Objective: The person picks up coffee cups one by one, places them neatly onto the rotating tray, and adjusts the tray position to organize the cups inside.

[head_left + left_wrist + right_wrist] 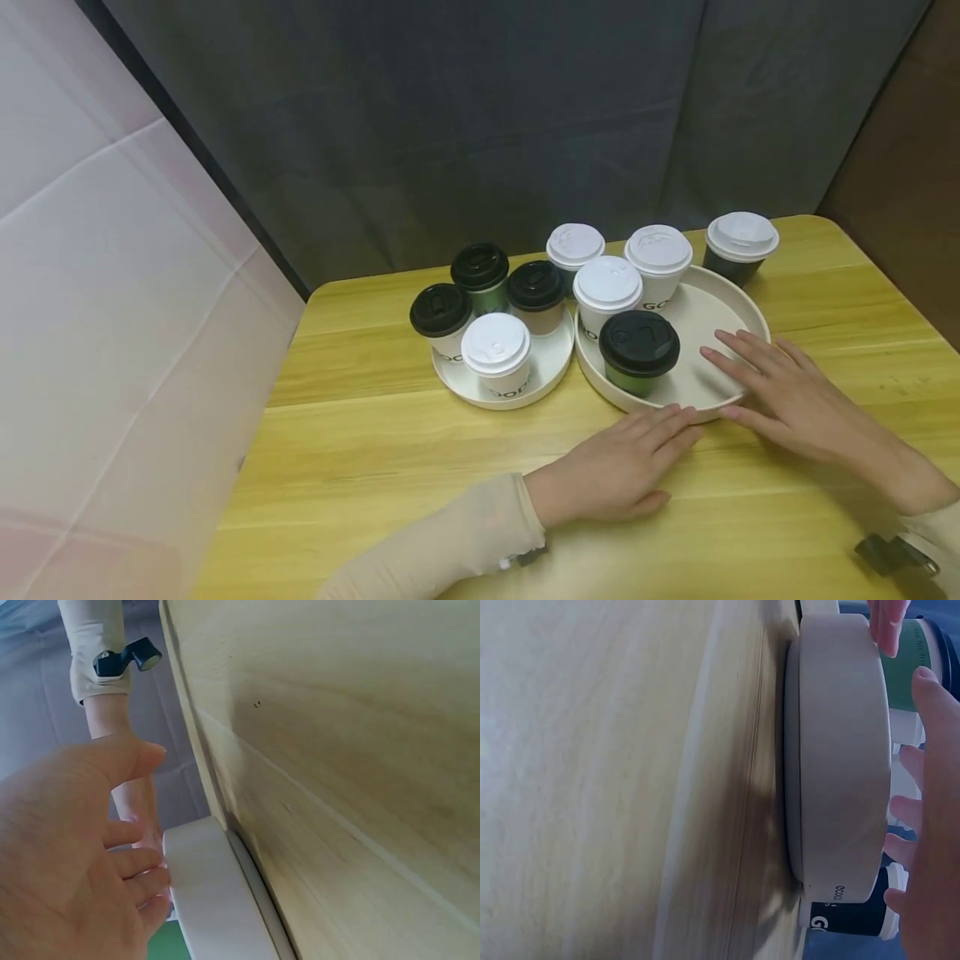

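My left hand (pixel 618 471) lies at the near edge of a large round cream tray (pixel 712 321), its fingers relaxed and its fingertips at the rim. Over the tray's right part, my right hand (pixel 798 404) extends spread fingers, with nothing held in them. A paper cup with a black lid and green body (pixel 640 346) stands on this tray, close to the left fingertips. Behind it are two white-lidded white cups, one toward the middle (pixel 603 300) and one at the back (pixel 656 267). The left wrist view shows the left fingers beside the tray's side wall (pixel 214 889).
Left of it, a smaller round tray (pixel 551 367) carries three black-lidded cups and a white-lidded cup (pixel 497 354). Another white-lidded cup (pixel 575 246) stands behind, between the trays. A dark cup with a white lid (pixel 738 246) stands at the back right. A dark curtain (pixel 450 125) hangs behind the table.
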Demonstrator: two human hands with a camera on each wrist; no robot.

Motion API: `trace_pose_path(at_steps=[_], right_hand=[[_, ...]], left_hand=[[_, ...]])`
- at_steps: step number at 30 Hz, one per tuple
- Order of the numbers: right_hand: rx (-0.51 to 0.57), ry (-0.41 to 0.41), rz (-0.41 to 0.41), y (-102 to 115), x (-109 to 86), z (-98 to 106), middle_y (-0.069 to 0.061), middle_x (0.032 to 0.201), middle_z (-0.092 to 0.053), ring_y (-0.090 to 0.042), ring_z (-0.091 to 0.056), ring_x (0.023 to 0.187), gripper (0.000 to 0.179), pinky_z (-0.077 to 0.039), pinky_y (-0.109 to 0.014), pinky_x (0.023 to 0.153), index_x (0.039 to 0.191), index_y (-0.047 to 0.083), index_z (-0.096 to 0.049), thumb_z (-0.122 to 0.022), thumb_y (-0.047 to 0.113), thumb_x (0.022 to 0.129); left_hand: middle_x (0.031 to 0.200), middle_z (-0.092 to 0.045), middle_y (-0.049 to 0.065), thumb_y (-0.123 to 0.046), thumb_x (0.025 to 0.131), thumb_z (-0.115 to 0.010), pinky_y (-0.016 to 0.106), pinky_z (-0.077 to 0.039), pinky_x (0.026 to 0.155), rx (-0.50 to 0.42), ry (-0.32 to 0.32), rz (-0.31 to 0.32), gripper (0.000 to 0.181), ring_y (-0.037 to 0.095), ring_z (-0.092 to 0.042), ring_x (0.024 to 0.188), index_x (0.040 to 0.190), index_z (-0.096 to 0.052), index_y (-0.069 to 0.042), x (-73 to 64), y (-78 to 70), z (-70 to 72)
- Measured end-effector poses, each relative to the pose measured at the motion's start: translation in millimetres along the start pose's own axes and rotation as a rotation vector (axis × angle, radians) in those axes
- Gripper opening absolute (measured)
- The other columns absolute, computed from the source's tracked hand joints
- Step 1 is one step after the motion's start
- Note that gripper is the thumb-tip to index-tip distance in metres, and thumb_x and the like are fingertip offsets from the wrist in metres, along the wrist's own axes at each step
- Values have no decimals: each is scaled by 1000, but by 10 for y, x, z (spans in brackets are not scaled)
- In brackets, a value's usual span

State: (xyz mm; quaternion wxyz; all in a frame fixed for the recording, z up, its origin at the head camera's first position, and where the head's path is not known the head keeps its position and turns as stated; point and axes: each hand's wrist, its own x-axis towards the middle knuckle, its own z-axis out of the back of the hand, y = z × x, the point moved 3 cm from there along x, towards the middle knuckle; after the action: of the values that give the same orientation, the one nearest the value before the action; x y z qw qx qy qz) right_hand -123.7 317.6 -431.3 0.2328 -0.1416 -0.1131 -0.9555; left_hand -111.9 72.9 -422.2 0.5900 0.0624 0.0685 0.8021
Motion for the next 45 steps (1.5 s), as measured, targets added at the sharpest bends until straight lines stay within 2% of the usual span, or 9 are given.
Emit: trace_pose_path(at_steps=[7,19,26,30,38,45], right_hand=[[12,15,-9,16,17,-12,-6,163,-31,-18,-16,155,79,-4,-47,128,155,29,-32,-71,41,87],[21,16,-20,35,39,-14,-7,162,-33,-19,-18,155,81,-10,-56,125,155,29,-32,-72,41,86],[21,16,-21,36,55,-24,-6,161,-33,-19,-21,153,82,-10,-52,125,155,30,-32,-73,42,85],[16,15,-25,40,60,-30,-6,161,-34,-21,-23,152,83,-9,-50,126,155,30,-32,-73,42,85],[32,22,-33,59,67,-51,-6,161,-34,-20,-22,153,82,-8,-52,126,156,30,-31,-73,41,85],[28,13,-28,64,76,-62,-7,160,-36,-20,-23,152,82,-9,-51,126,155,30,-32,-74,40,85]], left_hand=[[164,-24,11,-49,92,-61,33,-23,126,-44,-38,16,85,22,-27,151,157,-22,-11,9,18,-26],[163,-27,9,-50,92,-60,32,-26,125,-28,-18,65,86,22,-31,148,158,-20,-13,-56,96,-71],[159,-34,8,-47,90,-62,33,-26,125,-29,-65,89,81,22,-33,147,155,-29,-12,-142,180,-110],[159,-33,5,-47,89,-63,32,-27,124,-44,-52,122,84,20,-31,147,156,-26,-13,-166,220,-111],[158,-32,1,-47,89,-63,33,-34,121,-68,-22,174,88,19,-33,145,159,-20,-15,-193,271,-118],[152,-38,-1,-46,90,-63,30,-43,112,-78,-38,205,81,17,-38,140,157,-27,-17,-218,363,-106]])
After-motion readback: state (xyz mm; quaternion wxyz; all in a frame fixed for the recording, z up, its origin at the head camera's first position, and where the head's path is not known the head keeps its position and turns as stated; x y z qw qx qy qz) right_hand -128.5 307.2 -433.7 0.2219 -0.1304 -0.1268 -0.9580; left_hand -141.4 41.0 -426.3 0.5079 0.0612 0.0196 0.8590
